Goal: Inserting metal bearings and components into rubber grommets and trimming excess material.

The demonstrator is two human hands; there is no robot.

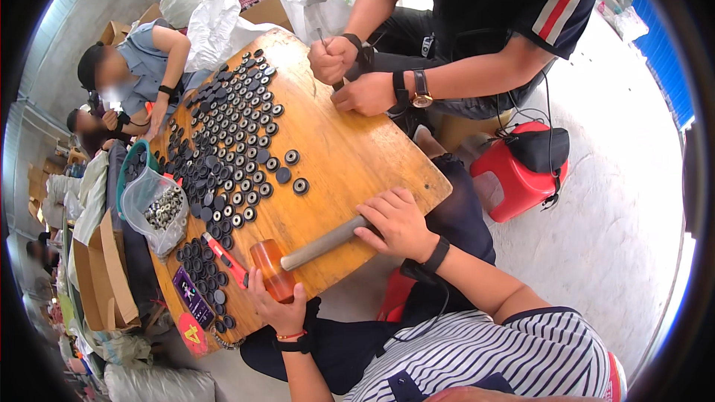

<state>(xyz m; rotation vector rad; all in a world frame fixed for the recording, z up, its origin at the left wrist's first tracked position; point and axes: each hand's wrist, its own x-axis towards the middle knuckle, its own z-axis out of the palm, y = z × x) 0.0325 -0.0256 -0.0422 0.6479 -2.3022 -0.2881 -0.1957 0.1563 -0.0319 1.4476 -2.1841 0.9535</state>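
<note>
A mallet with a translucent amber head and a grey handle lies across the near part of the wooden table. My left hand cups the near end of its head, thumb on one side and fingers on the other. At the far end of the handle, my right hand has thumb and fingers round the tip. A red utility knife rests just left of the mallet head. Many round black caps with metal centres cover the table's left half.
Across the table, a person's hands hold a thin metal tool. Another person sits at the far left. A clear plastic tub of small metal parts stands by a green basin at the left edge. A red stool stands right.
</note>
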